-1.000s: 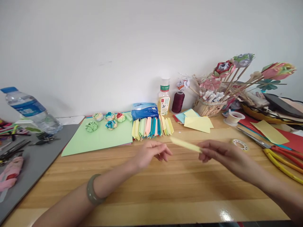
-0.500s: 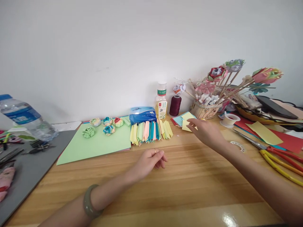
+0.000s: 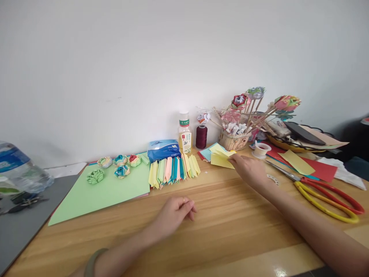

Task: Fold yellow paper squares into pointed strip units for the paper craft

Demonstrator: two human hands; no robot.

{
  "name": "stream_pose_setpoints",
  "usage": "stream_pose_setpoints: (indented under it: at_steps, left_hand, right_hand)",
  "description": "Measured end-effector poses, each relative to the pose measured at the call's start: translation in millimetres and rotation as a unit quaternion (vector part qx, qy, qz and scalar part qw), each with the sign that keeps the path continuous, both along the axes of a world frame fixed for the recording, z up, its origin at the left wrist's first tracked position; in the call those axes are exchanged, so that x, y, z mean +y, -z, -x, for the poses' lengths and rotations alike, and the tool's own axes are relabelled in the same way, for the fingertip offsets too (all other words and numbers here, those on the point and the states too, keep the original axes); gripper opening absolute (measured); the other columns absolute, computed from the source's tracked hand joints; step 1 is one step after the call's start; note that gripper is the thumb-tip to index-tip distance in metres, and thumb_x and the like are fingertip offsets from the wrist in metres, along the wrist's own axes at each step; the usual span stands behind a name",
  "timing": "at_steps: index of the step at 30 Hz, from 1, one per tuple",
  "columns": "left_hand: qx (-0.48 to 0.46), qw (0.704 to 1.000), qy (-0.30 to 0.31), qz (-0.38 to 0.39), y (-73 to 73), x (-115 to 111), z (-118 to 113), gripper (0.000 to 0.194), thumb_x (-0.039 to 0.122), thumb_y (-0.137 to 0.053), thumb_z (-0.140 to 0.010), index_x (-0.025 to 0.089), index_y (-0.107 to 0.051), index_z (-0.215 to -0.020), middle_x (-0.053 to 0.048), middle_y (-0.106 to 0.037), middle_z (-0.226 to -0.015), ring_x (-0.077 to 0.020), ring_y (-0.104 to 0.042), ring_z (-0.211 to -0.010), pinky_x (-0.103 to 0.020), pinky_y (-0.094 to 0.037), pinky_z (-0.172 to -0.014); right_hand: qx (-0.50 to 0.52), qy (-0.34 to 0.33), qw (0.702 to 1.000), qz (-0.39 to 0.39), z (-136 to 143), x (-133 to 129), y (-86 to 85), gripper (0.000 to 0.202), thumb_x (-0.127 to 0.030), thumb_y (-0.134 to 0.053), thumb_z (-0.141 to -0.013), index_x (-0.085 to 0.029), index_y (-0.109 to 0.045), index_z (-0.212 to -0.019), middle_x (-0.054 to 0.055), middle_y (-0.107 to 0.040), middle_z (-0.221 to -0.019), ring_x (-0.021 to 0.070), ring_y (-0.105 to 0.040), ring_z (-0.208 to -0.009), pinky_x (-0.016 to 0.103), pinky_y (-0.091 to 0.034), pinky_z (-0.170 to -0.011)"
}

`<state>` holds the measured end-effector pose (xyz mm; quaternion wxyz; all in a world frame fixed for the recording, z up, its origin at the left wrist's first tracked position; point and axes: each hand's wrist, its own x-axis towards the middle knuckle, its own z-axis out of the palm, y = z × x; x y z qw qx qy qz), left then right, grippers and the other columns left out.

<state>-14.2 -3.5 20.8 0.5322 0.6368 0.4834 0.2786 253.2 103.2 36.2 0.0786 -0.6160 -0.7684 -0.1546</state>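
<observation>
My right hand (image 3: 248,169) pinches a yellow paper piece (image 3: 221,158) by its right edge, over a small stack of colored papers (image 3: 205,154). Above the wooden table (image 3: 207,231), my left hand (image 3: 177,212) is loosely curled, its fingers close together with nothing visible in them. A row of folded paper strips (image 3: 174,169) in yellow, green, pink and teal lies beyond my left hand. Several folded paper flowers, one of them green (image 3: 95,176), rest on a green sheet (image 3: 115,196) at the left.
Behind the strips are a blue tissue pack (image 3: 163,150), a drink bottle (image 3: 185,134) and a maroon thread spool (image 3: 201,137). A basket (image 3: 235,141) holds paper flowers. Scissors (image 3: 294,177) and a white ribbon roll (image 3: 261,150) lie at the right; a water bottle (image 3: 25,169) lies left.
My right hand has closed on the yellow paper and lifted its edge. The view has turned to the right, and my left hand's fingers look more closed.
</observation>
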Motion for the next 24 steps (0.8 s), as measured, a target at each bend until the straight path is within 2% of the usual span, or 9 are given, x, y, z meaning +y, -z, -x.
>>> stream_pose_setpoints:
  at_steps: [6,8,9,11,13,15,17,20,24]
  left_hand:
    - [0.128,0.982,0.051,-0.131,-5.6,-9.2,0.3,0.038,0.033,-0.036,-0.093,0.016,-0.061,-0.070,-0.002,-0.067,-0.072,-0.0145,-0.060,-0.070,-0.025,-0.044,-0.068]
    - [0.163,0.958,0.053,-0.230,-6.3,-11.8,0.3,0.036,0.028,-0.035,-0.094,0.016,-0.062,-0.072,-0.002,-0.066,-0.071,-0.0145,-0.059,-0.068,-0.025,-0.044,-0.065]
    - [0.174,0.934,0.046,-0.308,-6.9,-13.2,-0.3,0.034,0.024,-0.035,-0.094,0.016,-0.062,-0.075,-0.002,-0.065,-0.072,-0.0151,-0.059,-0.068,-0.025,-0.045,-0.064]
    - [0.190,0.853,0.016,-0.487,-8.4,-16.5,-2.9,0.026,0.018,-0.038,-0.092,0.015,-0.063,-0.085,-0.005,-0.066,-0.077,-0.0173,-0.059,-0.073,-0.028,-0.046,-0.068]
    - [0.212,0.759,-0.020,-0.615,-9.8,-20.4,-6.9,0.020,0.016,-0.043,-0.091,0.013,-0.061,-0.096,-0.008,-0.067,-0.087,-0.0202,-0.059,-0.083,-0.030,-0.047,-0.073]
    - [0.253,0.710,-0.032,-0.657,-8.5,-24.3,-10.4,0.017,0.019,-0.048,-0.090,0.012,-0.061,-0.099,-0.010,-0.066,-0.090,-0.0214,-0.059,-0.086,-0.031,-0.048,-0.072]
    - [0.285,0.711,-0.009,-0.643,-3.7,-27.4,-11.8,0.015,0.019,-0.048,-0.090,0.014,-0.062,-0.089,-0.006,-0.064,-0.075,-0.0187,-0.059,-0.073,-0.028,-0.047,-0.062]
    - [0.304,0.739,0.041,-0.600,5.4,-28.6,-10.3,0.027,0.014,-0.043,-0.091,0.017,-0.057,-0.068,-0.001,-0.054,-0.056,-0.0149,-0.052,-0.056,-0.025,-0.043,-0.053]
    - [0.307,0.772,0.097,-0.548,7.6,-24.7,-7.5,0.026,0.016,-0.038,-0.093,0.016,-0.060,-0.079,-0.005,-0.061,-0.076,-0.0179,-0.057,-0.074,-0.029,-0.049,-0.065]
  right_hand:
    - [0.025,-0.072,0.997,-0.020,2.1,-2.7,-4.0,0.032,-0.028,-0.037,-0.093,-0.017,-0.067,-0.088,0.010,-0.071,-0.088,0.0225,-0.064,-0.078,0.027,-0.036,-0.056]
    - [0.040,-0.097,0.994,-0.034,5.6,-9.3,-2.6,0.032,-0.025,-0.035,-0.094,-0.017,-0.066,-0.097,0.011,-0.069,-0.101,0.0230,-0.062,-0.090,0.029,-0.041,-0.065]
    - [0.047,-0.106,0.992,-0.042,8.9,-15.8,-1.9,0.032,-0.024,-0.034,-0.095,-0.016,-0.064,-0.103,0.011,-0.067,-0.108,0.0230,-0.060,-0.097,0.030,-0.043,-0.071]
    - [0.055,-0.151,0.985,-0.056,19.3,-36.4,0.0,0.032,-0.024,-0.033,-0.096,-0.016,-0.061,-0.110,0.011,-0.062,-0.117,0.0225,-0.055,-0.106,0.032,-0.042,-0.081]
    - [0.046,-0.294,0.953,-0.055,34.3,-64.0,3.1,0.030,-0.018,-0.035,-0.094,-0.016,-0.061,-0.109,0.010,-0.066,-0.104,0.0198,-0.057,-0.093,0.030,-0.044,-0.076]
    - [0.038,-0.388,0.919,-0.053,50.5,-91.3,7.4,0.025,-0.017,-0.038,-0.093,-0.016,-0.062,-0.091,0.008,-0.064,-0.083,0.0186,-0.054,-0.073,0.030,-0.042,-0.062]
    - [0.053,-0.398,0.915,-0.035,63.1,-110.8,11.7,0.028,-0.017,-0.039,-0.093,-0.017,-0.059,-0.074,0.005,-0.058,-0.072,0.0171,-0.050,-0.065,0.029,-0.037,-0.055]
    - [0.090,-0.398,0.913,0.021,67.6,-121.1,15.0,0.028,-0.017,-0.039,-0.094,-0.017,-0.058,-0.073,0.003,-0.056,-0.072,0.0158,-0.048,-0.066,0.028,-0.038,-0.058]
    - [0.154,-0.384,0.907,0.072,53.1,-120.1,15.1,0.023,-0.015,-0.040,-0.092,-0.017,-0.062,-0.087,0.005,-0.060,-0.081,0.0167,-0.051,-0.074,0.028,-0.042,-0.065]
